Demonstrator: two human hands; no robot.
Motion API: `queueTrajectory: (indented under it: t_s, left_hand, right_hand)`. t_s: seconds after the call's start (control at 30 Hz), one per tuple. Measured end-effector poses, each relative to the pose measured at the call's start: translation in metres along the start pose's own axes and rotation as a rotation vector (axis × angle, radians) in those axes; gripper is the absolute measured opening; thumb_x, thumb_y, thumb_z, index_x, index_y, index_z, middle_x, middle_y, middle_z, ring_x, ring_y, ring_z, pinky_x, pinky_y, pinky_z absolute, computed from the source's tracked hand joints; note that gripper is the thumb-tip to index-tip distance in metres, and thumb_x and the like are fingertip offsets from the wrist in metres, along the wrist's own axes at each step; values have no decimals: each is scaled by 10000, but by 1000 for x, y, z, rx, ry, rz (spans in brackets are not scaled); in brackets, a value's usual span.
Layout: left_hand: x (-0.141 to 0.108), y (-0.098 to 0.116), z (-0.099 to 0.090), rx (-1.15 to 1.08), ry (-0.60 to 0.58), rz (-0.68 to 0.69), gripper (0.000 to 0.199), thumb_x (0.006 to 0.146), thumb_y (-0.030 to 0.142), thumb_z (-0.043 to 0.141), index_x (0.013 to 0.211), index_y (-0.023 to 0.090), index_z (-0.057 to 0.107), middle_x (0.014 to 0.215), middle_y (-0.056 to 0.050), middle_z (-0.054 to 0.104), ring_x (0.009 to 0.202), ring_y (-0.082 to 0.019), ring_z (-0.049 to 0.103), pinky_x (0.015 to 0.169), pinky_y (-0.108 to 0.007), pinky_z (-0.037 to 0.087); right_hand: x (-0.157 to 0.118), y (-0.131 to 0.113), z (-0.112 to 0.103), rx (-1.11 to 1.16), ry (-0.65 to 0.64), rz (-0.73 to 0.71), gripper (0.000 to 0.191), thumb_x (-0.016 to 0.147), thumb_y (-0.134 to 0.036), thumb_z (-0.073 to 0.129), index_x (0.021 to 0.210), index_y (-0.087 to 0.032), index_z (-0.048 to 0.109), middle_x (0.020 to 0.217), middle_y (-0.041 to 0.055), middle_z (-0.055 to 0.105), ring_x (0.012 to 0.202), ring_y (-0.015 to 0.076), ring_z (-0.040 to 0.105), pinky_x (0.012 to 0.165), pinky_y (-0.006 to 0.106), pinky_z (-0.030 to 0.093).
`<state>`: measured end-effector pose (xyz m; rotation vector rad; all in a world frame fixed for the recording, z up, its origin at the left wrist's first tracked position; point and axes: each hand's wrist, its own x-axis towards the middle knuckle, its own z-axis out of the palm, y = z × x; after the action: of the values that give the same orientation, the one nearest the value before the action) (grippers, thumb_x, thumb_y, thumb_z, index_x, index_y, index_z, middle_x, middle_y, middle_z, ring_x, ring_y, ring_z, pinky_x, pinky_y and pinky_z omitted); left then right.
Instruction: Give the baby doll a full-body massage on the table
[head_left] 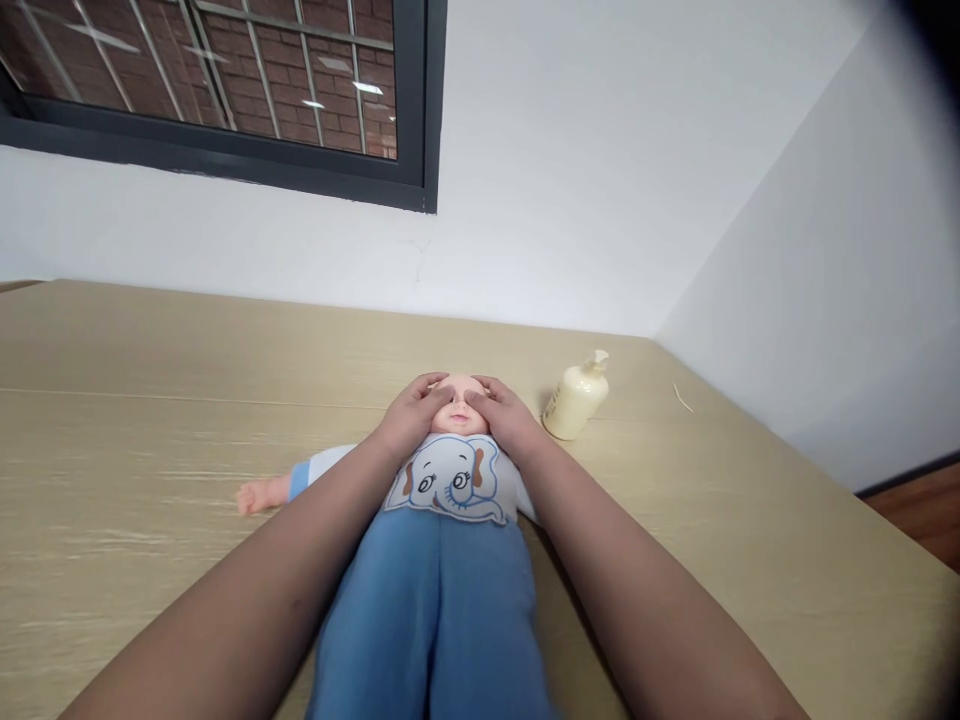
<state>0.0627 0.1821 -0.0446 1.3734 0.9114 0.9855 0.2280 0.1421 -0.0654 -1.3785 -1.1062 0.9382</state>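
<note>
Head view, and here's the doll [442, 545], flat on its back on the table [712, 490], just left of the pump bottle [576, 403]! The left hand [412, 415] and right hand [511, 412] cup the doll's head from both sides, the right one nearer the bottle; fingers curl snugly round it, thumbs pressed over the eyes. The head looks firm, smooth, perhaps slippery; the clothed body seems softer and light, nothing very fragile. Good holds: both sides of the head, or the torso. And the look: pink, smooth head, white top with an elephant, blue trousers, one blue-cuffed arm stretching out, away from the bottle.
</note>
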Motion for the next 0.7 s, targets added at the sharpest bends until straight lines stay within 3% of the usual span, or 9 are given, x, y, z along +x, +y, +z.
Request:
queueTrajectory:
  t_s: [0.3, 0.5, 0.7]
  left_hand:
    - [1, -7, -3, -48, -61, 38, 606, 750, 481, 750, 1249, 168, 609, 1229, -119, 667, 1139, -299, 634, 969, -397, 496]
    - [-1, -3, -5, -105, -37, 71, 603, 690, 477, 803, 1165, 138, 651, 1093, -119, 702, 1031, -289, 655, 920, -401, 503]
    - [-4, 0, -4, -249, -65, 40, 591, 649, 464, 835, 1109, 135, 662, 977, -86, 711, 870, -236, 670, 825, -363, 517]
  right_hand:
    - [-8, -14, 1, -119, 8, -92, 519, 796, -425, 702, 1279, -251, 626, 1208, 52, 692, 1176, 253, 621, 1078, 433, 450]
    - [-9, -20, 2, -188, -7, -104, 531, 825, -447, 688, 1319, -271, 611, 1299, 61, 660, 1237, 275, 590, 1111, 459, 417]
    - [0, -12, 0, -3, -59, -21, 582, 789, -444, 735, 1341, -312, 604, 1345, 67, 650, 1241, 302, 599, 1095, 484, 434]
